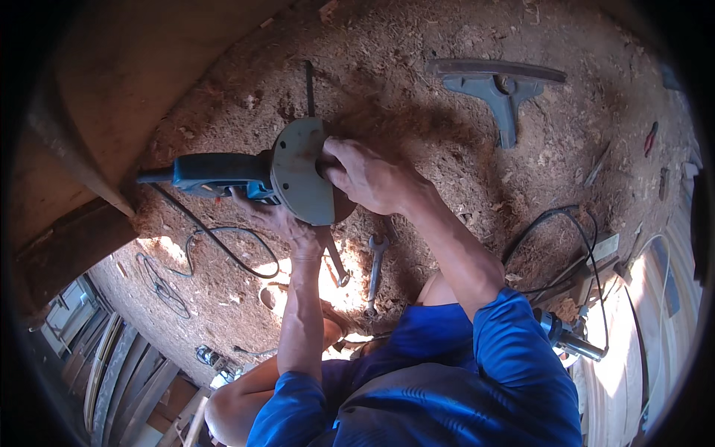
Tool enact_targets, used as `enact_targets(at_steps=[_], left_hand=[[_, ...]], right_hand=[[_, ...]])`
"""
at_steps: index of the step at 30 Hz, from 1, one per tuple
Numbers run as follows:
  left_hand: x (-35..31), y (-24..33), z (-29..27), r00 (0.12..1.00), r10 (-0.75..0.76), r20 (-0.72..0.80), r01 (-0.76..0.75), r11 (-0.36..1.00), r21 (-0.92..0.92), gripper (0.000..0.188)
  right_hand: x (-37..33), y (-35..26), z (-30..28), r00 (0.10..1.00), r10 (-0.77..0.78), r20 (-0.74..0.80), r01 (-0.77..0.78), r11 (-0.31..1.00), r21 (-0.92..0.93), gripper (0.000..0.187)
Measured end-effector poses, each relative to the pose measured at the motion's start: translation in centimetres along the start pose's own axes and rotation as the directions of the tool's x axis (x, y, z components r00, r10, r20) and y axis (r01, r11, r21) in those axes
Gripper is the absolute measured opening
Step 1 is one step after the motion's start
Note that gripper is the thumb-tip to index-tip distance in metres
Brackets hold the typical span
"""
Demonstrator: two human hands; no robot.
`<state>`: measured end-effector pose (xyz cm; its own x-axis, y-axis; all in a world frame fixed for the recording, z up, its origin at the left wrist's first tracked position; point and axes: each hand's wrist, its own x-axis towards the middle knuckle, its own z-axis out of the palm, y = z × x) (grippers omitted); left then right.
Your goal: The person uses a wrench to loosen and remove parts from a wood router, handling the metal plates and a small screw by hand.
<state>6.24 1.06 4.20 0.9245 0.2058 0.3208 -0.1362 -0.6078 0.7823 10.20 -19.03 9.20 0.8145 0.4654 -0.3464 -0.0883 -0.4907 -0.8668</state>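
Note:
A circular saw (298, 167) with a teal handle and a round grey guard is held up on its side above the ground. My left hand (279, 220) is closed on its body, below the handle and the guard. At the middle of the round guard, my right hand (365, 175) has its fingers bent in a pinch; what lies between the fingertips is hidden. Part of a brown disc (342, 208) shows past the guard's edge. A dark metal bar (335, 257) points down beside my left wrist. An open-ended wrench (376, 272) lies closer to me.
Sawdust and shavings cover the ground. A T-shaped grey-blue metal piece (503, 93) lies at the far right. Black cables (551, 216) loop on the right, and a thin cord (160, 287) on the left. Another power tool (573, 339) rests beside my right elbow. Wood boards (123, 372) lean at lower left.

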Motion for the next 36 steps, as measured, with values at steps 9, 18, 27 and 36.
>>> enact_targets(at_steps=[9,18,27,36], left_hand=[[0.0,0.6,-0.7,0.998,0.0,0.061,-0.007,0.993,0.119,0.122],[0.7,2.1,-0.4,0.995,0.065,0.079,-0.073,0.991,0.108,0.116],[0.3,1.1,-0.9,0.999,-0.025,0.041,0.022,0.997,0.079,0.108],[-0.2,-0.4,-0.5,0.999,0.006,0.054,-0.004,0.999,-0.048,0.095]], right_hand=[[0.5,-2.3,-1.6,0.981,0.162,0.102,-0.179,0.967,0.179,0.053],[1.1,-3.1,-1.5,0.97,0.241,0.042,-0.242,0.97,0.034,0.033],[0.8,-2.2,-2.0,0.995,0.005,-0.097,0.004,0.996,0.092,0.026],[0.9,-2.5,-2.3,0.998,0.037,-0.057,-0.035,0.999,0.039,0.018]])
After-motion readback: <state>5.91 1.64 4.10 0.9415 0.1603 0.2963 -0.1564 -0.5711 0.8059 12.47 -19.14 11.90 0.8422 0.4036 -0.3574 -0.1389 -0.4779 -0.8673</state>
